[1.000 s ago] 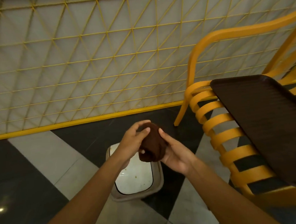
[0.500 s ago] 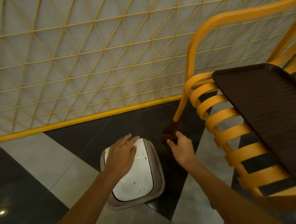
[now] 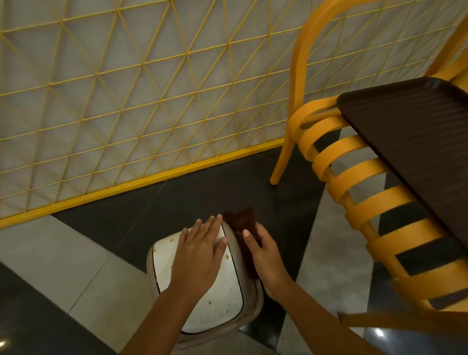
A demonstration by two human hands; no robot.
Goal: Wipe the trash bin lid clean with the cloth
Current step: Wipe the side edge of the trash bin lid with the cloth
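A small trash bin stands on the floor below me; its white lid (image 3: pixel 222 297) has a taupe rim and carries a few brown and yellow spots. My left hand (image 3: pixel 199 251) lies flat on the far part of the lid with straight fingers. My right hand (image 3: pixel 263 254) grips a dark brown cloth (image 3: pixel 241 222), which sits against the lid's right rim near its far corner; part of the cloth hangs under my palm, hidden.
A yellow slatted chair (image 3: pixel 368 206) stands close on the right with a dark brown tray (image 3: pixel 433 146) on its seat. A white wall with yellow lattice (image 3: pixel 138 87) and a yellow base strip runs behind the bin. The floor has black and pale tiles.
Both hands held the balled cloth above the bin; the left let go and came down flat on the lid, while the right carried the cloth down to the lid's right rim.
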